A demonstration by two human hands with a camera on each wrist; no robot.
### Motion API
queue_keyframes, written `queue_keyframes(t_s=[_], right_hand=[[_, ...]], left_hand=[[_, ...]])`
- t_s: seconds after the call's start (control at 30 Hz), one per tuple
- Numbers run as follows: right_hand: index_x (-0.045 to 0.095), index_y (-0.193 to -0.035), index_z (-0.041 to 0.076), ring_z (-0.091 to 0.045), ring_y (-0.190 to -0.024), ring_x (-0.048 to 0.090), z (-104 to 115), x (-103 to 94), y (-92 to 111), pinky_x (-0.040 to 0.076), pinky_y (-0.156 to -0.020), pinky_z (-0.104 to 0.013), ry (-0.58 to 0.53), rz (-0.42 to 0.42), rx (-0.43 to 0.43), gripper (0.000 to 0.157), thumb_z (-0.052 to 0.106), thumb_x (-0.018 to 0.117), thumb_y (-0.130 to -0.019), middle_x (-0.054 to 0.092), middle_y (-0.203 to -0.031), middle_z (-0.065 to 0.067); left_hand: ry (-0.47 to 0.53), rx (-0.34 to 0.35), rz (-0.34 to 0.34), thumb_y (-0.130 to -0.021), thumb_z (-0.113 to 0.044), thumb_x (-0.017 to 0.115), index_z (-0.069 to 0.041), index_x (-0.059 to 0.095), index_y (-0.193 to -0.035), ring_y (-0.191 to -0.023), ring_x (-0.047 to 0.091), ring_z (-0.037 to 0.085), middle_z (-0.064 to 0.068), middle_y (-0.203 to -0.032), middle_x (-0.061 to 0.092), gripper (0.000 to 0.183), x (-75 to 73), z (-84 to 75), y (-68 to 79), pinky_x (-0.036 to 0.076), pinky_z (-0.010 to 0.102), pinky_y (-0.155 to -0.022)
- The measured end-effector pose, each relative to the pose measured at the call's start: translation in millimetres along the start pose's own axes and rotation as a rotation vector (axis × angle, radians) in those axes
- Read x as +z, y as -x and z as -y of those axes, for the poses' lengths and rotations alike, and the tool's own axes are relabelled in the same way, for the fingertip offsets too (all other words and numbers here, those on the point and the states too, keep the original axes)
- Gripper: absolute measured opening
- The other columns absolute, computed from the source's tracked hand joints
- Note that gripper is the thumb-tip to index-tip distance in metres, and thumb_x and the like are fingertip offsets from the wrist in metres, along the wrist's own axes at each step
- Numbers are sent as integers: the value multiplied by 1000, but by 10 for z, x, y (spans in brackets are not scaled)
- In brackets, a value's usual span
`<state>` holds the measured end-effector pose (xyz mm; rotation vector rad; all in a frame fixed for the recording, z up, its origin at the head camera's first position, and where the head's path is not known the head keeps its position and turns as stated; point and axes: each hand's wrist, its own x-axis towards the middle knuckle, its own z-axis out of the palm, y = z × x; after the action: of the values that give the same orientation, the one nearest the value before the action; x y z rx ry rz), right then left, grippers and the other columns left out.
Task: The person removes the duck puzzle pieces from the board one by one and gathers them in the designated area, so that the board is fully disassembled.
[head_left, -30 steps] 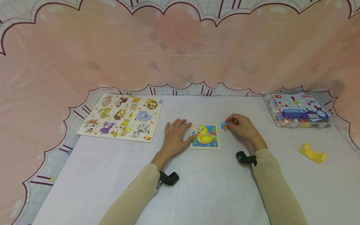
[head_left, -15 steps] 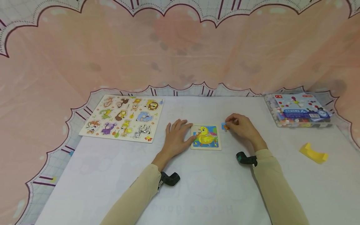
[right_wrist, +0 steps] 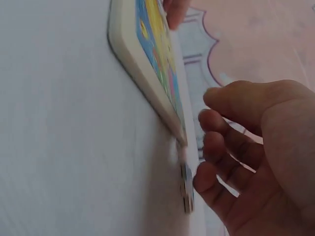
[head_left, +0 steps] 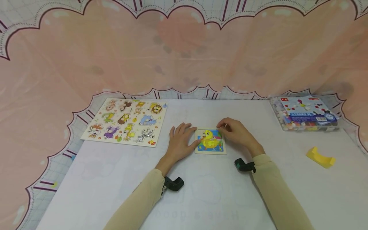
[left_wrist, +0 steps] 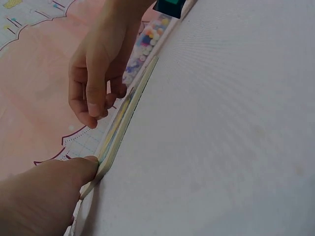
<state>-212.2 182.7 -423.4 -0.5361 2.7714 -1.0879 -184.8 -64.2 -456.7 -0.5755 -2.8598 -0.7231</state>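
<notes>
A small duck jigsaw puzzle [head_left: 211, 152] in a pale frame lies flat on the white table in the head view. My left hand [head_left: 179, 142] rests on its left side, fingers spread, the thumb lying over the frame's edge. At the upper right corner of the puzzle hovers my right hand [head_left: 235, 131], fingers loosely bent. Nothing shows between its thumb and fingers in the right wrist view. There, a small puzzle piece [right_wrist: 187, 189] lies on the table just past the frame's corner, beside the fingers; the hand hides it in the head view.
An animal peg puzzle board [head_left: 149, 143] lies at the back left. A clear box [head_left: 309, 113] of coloured balls and parts stands at the back right, with a curved yellow block [head_left: 320, 158] in front of it. A patterned pink cloth [head_left: 184, 57] hangs behind the table.
My right hand has moved left from the small blue and orange piece to the upper right corner of the duck puzzle, letting go of the piece. The left hand keeps its place.
</notes>
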Motion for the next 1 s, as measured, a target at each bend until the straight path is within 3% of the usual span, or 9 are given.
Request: queue_keyframes(t_s=[0.2, 0.37, 0.63, 1.0], right_hand=[[62, -109, 9, -17, -85, 51, 146, 140, -27, 46, -75, -29, 4, 74, -98, 18, 15, 58, -93, 60, -95, -3], [63, -116, 12, -14, -83, 50, 229, 248, -39, 44, -74, -29, 77, 97, -143, 24, 17, 56, -93, 56, -94, -1], [63, -124, 18, -13, -75, 45, 273, 338, -38, 37, -63, -26, 135, 95, -119, 31, 21, 56, -94, 52, -94, -2], [60, -125, 18, -15, -75, 44, 262, 341, -54, 38, -64, -27, 155, 96, -125, 33, 21, 60, -92, 51, -97, -5]], left_hand=[[-9, 2, -2, -89, -46, 59, -19, 53, -133, -139, 30, 30, 7, -143, 46, 52, 1, 4, 3, 13, 61, -112], [-1, 4, 2, -89, -45, 59, -19, 53, -134, -139, 30, 30, 7, -142, 46, 52, -2, 8, 6, 12, 61, -112], [6, 7, -1, -89, -44, 60, -19, 53, -133, -139, 30, 30, 8, -142, 46, 52, -15, -1, 6, 12, 62, -112], [1, 1, 7, -89, -45, 60, -19, 53, -134, -140, 30, 30, 7, -143, 46, 52, -18, 3, -9, 12, 61, -113]])
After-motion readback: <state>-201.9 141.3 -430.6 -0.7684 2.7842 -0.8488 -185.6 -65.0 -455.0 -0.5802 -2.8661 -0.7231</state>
